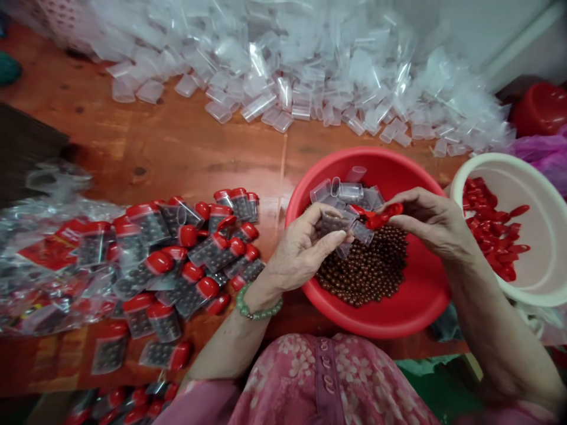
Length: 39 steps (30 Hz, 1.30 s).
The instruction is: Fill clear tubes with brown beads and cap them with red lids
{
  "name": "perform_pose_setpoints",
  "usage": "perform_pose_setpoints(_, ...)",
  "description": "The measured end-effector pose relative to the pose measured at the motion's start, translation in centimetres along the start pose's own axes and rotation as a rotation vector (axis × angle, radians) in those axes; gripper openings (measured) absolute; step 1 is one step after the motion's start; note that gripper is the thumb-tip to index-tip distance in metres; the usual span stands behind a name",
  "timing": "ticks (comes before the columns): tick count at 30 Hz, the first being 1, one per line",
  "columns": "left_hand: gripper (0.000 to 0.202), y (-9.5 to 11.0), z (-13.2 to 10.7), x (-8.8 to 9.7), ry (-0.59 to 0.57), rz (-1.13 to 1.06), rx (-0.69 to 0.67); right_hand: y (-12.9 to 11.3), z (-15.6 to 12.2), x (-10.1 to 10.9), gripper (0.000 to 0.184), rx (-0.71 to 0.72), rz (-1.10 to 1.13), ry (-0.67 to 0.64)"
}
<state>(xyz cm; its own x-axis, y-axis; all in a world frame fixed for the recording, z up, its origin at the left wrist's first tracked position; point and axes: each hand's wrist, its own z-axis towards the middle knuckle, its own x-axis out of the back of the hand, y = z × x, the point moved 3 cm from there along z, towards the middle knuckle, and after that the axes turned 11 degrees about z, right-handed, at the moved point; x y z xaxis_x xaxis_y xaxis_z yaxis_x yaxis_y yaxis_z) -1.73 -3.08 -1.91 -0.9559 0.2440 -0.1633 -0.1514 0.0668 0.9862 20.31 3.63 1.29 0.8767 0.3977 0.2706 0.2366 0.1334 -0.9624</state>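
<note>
In the head view, the left hand point(305, 242) has its thumb and fingers clamped on a clear plastic container point(333, 223) with dark beads showing inside, held over the red basin point(425, 289). The thumb and fingers of the right hand point(436, 221) pinch a red flip-top cap point(390, 213) just beside it. If the left grip tips the container mouth-down, beads could pour out (they would probably land in the basin, a forgiving spot); I cannot tell exactly where its mouth faces. A loose pinch could drop the cap among the beads, and pressing it on askew could squeeze the thin plastic.

The basin holds a bank of shiny brown beads point(361, 268), with unfilled clear tubes point(349, 192) on their far side. The cream bowl point(547, 236) at right holds loose red caps point(494, 242). On the wooden table point(177, 141), left, red-capped containers point(148, 224) lie heaped, dark beads inside.
</note>
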Motion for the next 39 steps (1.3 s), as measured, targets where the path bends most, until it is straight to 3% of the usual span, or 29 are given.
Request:
perform_pose_setpoints(3,0.030,0.0,-0.1,0.1,-0.057,0.055,0.059,-0.3,0.1,-0.7,0.024,0.104,0.280,0.207)
perform_pose_setpoints(7,0.031,0.0,-0.1,0.2,-0.131,-0.057,0.082,-0.4,0.1,-2.8,0.030,0.162,0.373,0.244)
perform_pose_setpoints(10,0.029,0.1,0.0,0.4,-0.134,-0.156,0.083,-0.6,-0.3,-3.4,0.024,0.169,0.271,0.226)
perform_pose_setpoints(14,0.029,-0.1,0.3,0.5,-0.103,-0.170,0.040,-1.0,-0.9,-2.7,0.015,0.224,0.012,0.269)
perform_pose_setpoints(19,0.032,-0.4,0.5,0.6,-0.032,-0.079,0.008,-1.9,-0.7,-3.0,0.015,0.329,-0.386,0.091)
perform_pose_setpoints(24,0.032,-0.2,0.4,0.5,-0.065,-0.081,0.009,-1.9,-0.1,-4.0,0.020,0.424,-0.447,0.018)
perform_pose_setpoints(31,0.024,-0.2,0.1,0.4,-0.062,-0.056,0.042,-0.9,-0.4,-4.8,0.029,0.553,-0.521,0.025)
perform_pose_setpoints(36,0.024,0.2,0.1,0.4,-0.054,0.070,-0.043,-1.4,-0.1,-4.2,0.022,0.420,-0.397,-0.010)
perform_pose_setpoints(39,0.023,0.4,0.1,0.3,-0.033,0.185,-0.105,-2.5,0.0,-3.8,0.020,0.279,-0.197,0.068)
